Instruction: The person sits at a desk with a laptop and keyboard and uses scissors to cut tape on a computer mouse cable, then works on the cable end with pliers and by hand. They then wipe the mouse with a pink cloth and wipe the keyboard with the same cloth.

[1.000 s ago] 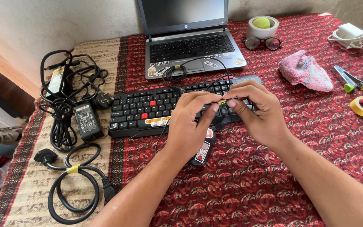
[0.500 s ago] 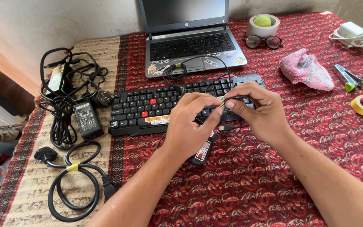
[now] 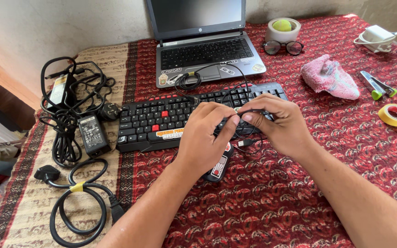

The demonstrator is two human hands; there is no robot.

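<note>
2 hands pinch a thin black cable above a black keyboard.

The thin black cable (image 3: 243,111) is caught between the fingertips of the left hand (image 3: 205,138) and the right hand (image 3: 281,121), both narrowed onto it over the right half of the black computer keyboard with red keys (image 3: 161,120). Part of the cable looks gathered into a small coil (image 3: 187,81) on the far open grey laptop (image 3: 207,55); the near stretch with its plug (image 3: 244,143) hangs loose, so the handling seems partway. A dark oval mouse (image 3: 219,167) lies under the left wrist. Left, black power adapters and cords (image 3: 76,117); right, a pink cloth (image 3: 329,77) and yellow tape roll (image 3: 395,115).
</note>
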